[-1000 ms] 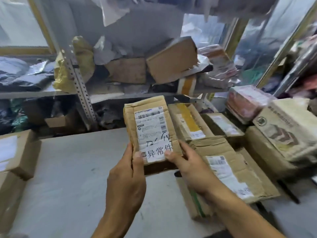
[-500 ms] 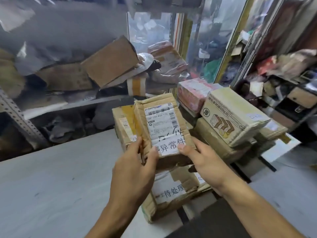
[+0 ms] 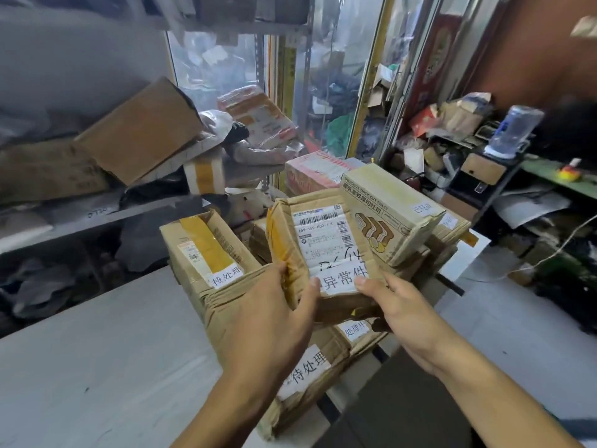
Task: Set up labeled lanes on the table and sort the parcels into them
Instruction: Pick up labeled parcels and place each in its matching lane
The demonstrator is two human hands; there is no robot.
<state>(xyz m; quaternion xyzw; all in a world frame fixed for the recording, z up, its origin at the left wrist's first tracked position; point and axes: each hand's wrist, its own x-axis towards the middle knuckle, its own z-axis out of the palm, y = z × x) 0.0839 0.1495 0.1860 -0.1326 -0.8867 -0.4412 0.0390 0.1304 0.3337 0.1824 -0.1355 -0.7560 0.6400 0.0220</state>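
I hold a small brown cardboard parcel [image 3: 326, 250] upright in front of me, its white shipping label and a handwritten paper tag facing me. My left hand [image 3: 274, 315] grips its lower left edge with the thumb on the tag. My right hand [image 3: 400, 305] grips the lower right corner, thumb on the label. Below and behind it lie other tagged parcels: a box with yellow tape [image 3: 206, 253], a flat box [image 3: 307, 373] under my left hand, and a toast-printed carton [image 3: 391, 208] on a stack to the right.
The grey table [image 3: 97, 367] stretches to the left. A metal shelf [image 3: 97, 215] behind it carries boxes and bags. A pink-printed parcel [image 3: 310, 169] sits behind the stack. To the right stand a cluttered desk with a water bottle [image 3: 513, 130] and a dark gap beside the table.
My view has swung right and the held parcel has travelled right with both hands, from over the table's middle to above the stacked parcels by the toast carton.
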